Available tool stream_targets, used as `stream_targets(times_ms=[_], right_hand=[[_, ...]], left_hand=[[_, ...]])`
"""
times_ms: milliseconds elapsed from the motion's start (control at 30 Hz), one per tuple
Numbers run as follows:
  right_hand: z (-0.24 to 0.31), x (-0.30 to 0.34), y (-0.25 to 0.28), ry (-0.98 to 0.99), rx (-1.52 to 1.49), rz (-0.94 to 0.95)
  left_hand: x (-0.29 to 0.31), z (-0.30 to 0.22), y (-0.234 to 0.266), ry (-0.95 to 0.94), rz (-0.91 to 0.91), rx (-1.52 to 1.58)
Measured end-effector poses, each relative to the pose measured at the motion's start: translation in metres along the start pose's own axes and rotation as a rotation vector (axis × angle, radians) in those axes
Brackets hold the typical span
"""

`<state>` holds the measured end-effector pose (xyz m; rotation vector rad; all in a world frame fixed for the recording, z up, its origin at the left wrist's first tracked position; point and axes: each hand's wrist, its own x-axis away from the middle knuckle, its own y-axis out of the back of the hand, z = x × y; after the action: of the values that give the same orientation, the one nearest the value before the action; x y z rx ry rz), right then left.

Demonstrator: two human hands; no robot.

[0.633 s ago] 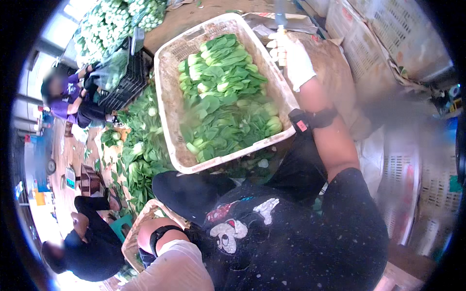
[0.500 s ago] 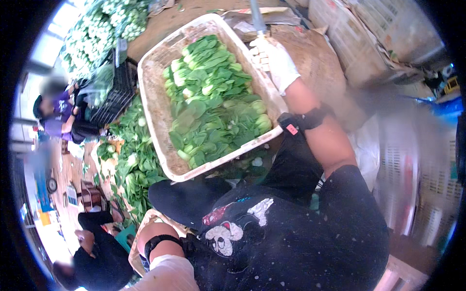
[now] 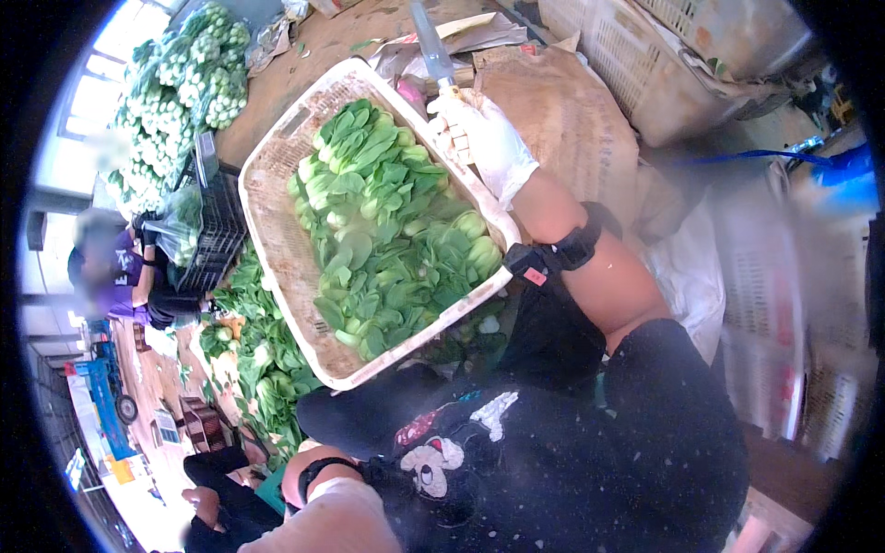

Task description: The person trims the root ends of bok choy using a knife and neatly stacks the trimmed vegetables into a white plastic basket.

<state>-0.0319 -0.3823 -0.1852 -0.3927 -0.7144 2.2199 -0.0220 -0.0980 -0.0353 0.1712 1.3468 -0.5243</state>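
In front of me a dirty white plastic crate (image 3: 269,232) holds rows of green bok choy (image 3: 387,207). At its right rim my right hand (image 3: 484,138), in a white glove, is closed round the handle of a knife (image 3: 430,41). The blade points up and away from me. My left hand (image 3: 336,521), also in a white glove, is low at the bottom edge beside my body. Its fingers are out of sight, so what it touches cannot be seen.
Loose bok choy (image 3: 277,378) lies heaped left of the crate. A black crate (image 3: 217,221) and bagged vegetables (image 3: 184,78) stand farther left, by a person in purple (image 3: 120,267). Another person (image 3: 217,502) sits lower left. Brown sacking (image 3: 562,120) and stacked crates (image 3: 636,60) are at the right.
My view has shifted, so the crate and right hand appear lower and farther left. The knife stays in my right hand beside the rim. The bok choy looks the same.
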Motion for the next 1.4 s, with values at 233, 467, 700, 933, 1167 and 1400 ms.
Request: stream_targets(times_ms=[233, 467, 700, 933, 1167, 1400], right_hand=[[0.016, 0.004, 0.009, 0.049, -0.010, -0.027], [0.023, 0.001, 0.020, 0.088, -0.023, -0.030], [0.024, 0.000, 0.017, 0.061, -0.105, 0.002], [0.032, 0.003, 0.015, 0.070, -0.090, -0.009], [0.031, 0.005, 0.019, 0.084, -0.096, -0.043], [0.045, 0.007, 0.036, 0.220, 0.065, -0.117]], left_hand=[[0.013, 0.014, 0.003, -0.190, -0.199, -1.024], [0.023, 0.031, -0.012, -0.172, -0.192, -0.872], [0.033, 0.037, -0.016, -0.208, -0.107, -0.588], [0.047, 0.035, -0.044, 0.076, 0.092, 0.059], [0.052, 0.048, -0.080, -0.005, 0.043, 0.058], [0.146, 0.100, -0.046, 0.777, 1.049, 0.103]])
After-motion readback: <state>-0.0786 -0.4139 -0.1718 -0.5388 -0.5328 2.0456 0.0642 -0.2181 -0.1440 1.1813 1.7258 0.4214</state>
